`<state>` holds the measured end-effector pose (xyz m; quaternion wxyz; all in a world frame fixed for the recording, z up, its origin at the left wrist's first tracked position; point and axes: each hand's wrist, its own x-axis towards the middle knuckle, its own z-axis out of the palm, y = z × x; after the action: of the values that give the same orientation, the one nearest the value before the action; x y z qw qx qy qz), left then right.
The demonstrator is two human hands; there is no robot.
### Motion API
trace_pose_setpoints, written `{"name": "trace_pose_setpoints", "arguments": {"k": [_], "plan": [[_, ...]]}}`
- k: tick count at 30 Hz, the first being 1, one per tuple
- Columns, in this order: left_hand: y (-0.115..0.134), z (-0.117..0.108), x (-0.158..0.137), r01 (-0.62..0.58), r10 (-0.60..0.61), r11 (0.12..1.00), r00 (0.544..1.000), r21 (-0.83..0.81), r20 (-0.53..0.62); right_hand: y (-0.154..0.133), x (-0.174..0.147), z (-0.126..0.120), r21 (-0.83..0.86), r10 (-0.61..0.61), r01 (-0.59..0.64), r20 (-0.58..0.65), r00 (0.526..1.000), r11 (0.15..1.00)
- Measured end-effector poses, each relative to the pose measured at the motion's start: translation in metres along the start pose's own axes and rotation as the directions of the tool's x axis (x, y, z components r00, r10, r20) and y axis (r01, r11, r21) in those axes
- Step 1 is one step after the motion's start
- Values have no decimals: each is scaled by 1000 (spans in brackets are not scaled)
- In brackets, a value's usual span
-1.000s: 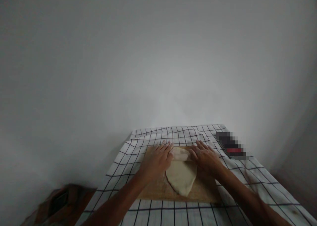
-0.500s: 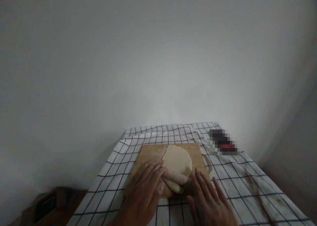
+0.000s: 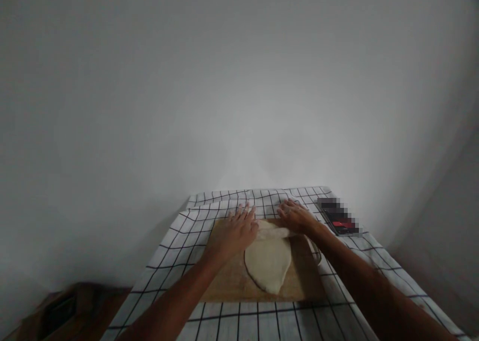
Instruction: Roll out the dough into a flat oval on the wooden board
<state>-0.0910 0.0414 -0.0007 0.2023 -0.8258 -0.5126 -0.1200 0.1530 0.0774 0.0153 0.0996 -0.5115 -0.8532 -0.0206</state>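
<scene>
Left hand: your fingers lay outstretched, palm over the pin.
Right hand: your fingers were extended, ungripping, beyond its other end.
Dough: flat on the board.

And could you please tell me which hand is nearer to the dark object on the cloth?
Right. The right hand is at the pin's right end, left of the dark object and apart from it; the left hand is farther left.
</scene>
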Motion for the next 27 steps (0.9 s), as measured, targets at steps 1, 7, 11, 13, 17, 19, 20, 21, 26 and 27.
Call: {"name": "trace_pose_setpoints", "arguments": {"k": [1,7,11,13,17,19,20,21,26,27], "plan": [[0,-1,0,-1,1,1000,1000,1,-3,0,1,0,-1,-19,19,7,1000,1000],[9,-24,-30,-135,130,989,988,-55,-84,-19,-52,-5,-6,-17,17,3,1000,1000],[14,-37,-50,-171,160,976,983,-136,-85,-62,-113,6,-6,118,-121,-184,976,993],[15,-41,-63,-168,158,969,985,-179,-68,-87,-142,26,-27,142,-158,-299,944,987],[14,-47,-86,-196,189,961,980,-196,-57,-123,-181,71,-71,94,-148,-492,865,986],[15,-49,-94,-221,214,960,975,-171,-59,-129,-189,78,-82,73,-130,-496,865,988],[16,-50,-96,-225,217,961,974,-159,-62,-129,-189,75,-83,75,-131,-488,870,988],[16,-51,-98,-228,220,962,973,-150,-64,-127,-188,69,-80,82,-136,-474,877,987],[20,-53,-92,-225,220,962,974,-153,-54,-92,-150,17,-36,182,-203,-315,931,979],[20,-53,-87,-220,215,962,975,-163,-45,-81,-136,9,-24,200,-216,-281,938,976]]}}
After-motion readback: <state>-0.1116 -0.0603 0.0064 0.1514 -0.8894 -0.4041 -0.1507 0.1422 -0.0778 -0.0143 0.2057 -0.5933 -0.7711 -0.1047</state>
